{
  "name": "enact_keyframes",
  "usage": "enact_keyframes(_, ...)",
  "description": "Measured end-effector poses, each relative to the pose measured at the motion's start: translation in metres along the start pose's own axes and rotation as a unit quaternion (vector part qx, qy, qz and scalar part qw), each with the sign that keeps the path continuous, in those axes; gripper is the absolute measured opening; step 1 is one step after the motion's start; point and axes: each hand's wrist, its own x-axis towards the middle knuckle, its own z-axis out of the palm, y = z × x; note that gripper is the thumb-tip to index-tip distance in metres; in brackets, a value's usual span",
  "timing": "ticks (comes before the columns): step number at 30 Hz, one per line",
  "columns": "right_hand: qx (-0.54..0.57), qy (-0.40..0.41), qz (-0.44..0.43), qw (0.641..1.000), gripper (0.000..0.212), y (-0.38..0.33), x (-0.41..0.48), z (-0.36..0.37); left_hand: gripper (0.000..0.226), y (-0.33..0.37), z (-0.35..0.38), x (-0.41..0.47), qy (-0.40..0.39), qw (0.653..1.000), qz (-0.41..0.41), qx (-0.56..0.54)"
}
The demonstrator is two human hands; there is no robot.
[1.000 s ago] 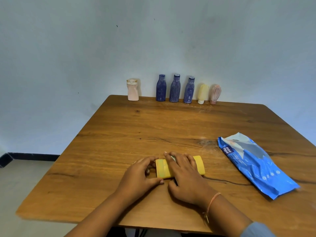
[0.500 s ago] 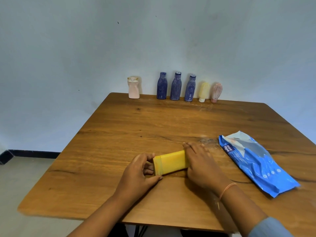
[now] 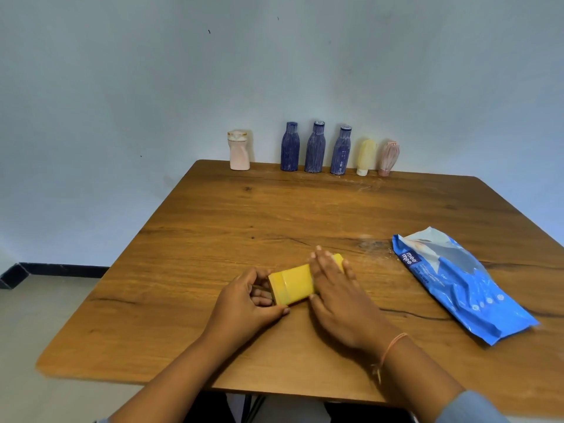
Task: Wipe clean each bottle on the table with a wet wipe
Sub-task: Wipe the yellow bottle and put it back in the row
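While the yellow bottle (image 3: 294, 285) lies on its side toward the 6 o'clock edge of the desk (image 3: 274, 215), work looks to be on this one piece only. Left hand (image 3: 247, 303) curls round its lid end, at the bottle's 9 o'clock. Right hand (image 3: 338, 297) lies flat across the 3 o'clock half, fingers straight, pressing down, clasping nothing I can see.

Judgement: early in the task. Six others stand in a row along the 12 o'clock edge by the wall: pale pink bottle (image 3: 238, 151), three blue bottles (image 3: 315, 148), cream tube (image 3: 365, 157), ribbed pink bottle (image 3: 389, 157). None is near either hand, and the blue ones look streaked white, so likely all are left to wipe. Pack of wet wipes (image 3: 457, 282) lies at 3 o'clock, well apart from the hands.

Hard to read: no wipe shows. One may sit under the right palm; cannot tell. The yellow bottle's far end is hidden by the right fingers, its lid by the left. Whether the pack's flap is open is unclear.
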Motion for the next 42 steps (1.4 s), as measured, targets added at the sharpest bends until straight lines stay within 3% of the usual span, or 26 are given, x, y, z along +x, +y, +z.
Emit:
enact_keyframes(5, 0.024, 0.014, 0.036, 0.999, 0.062, 0.005, 0.002, -0.004, 0.056, -0.002, -0.001, 0.003, -0.015, 0.999, -0.02, -0.019)
enact_keyframes(10, 0.053, 0.009, -0.095, 0.994, 0.063, -0.051, -0.005, 0.017, 0.041, -0.006, -0.001, 0.003, -0.012, 1.0, -0.005, -0.014)
enact_keyframes(13, 0.018, 0.012, -0.128, 0.992, 0.063, -0.047, -0.008, 0.023, 0.04, -0.004, -0.001, 0.002, -0.007, 1.0, 0.006, -0.011)
enact_keyframes(22, 0.002, 0.024, 0.055, 0.998, 0.065, 0.002, -0.004, 0.007, 0.061, -0.003, 0.003, 0.003, -0.005, 0.999, -0.017, -0.04)
enact_keyframes(26, 0.065, 0.034, -0.048, 0.996, 0.065, -0.044, -0.012, 0.024, 0.053, -0.002, 0.003, 0.003, -0.002, 0.999, -0.01, -0.035)
enact_keyframes(30, 0.035, 0.057, -0.101, 0.993, 0.063, -0.049, -0.017, 0.04, 0.05, -0.002, 0.003, 0.003, 0.007, 1.0, -0.002, -0.015)
enact_keyframes(33, 0.013, 0.041, -0.083, 0.996, 0.064, -0.024, -0.016, 0.032, 0.056, -0.004, 0.003, 0.006, 0.015, 0.999, -0.021, -0.039)
enact_keyframes(38, -0.003, 0.027, 0.052, 0.998, 0.075, 0.02, -0.012, 0.014, 0.06, 0.0, 0.005, 0.01, 0.022, 0.998, -0.036, -0.048)
enact_keyframes(42, 0.042, 0.01, -0.022, 0.999, 0.071, -0.012, -0.009, 0.017, 0.057, 0.001, 0.006, 0.017, 0.019, 0.998, -0.036, -0.053)
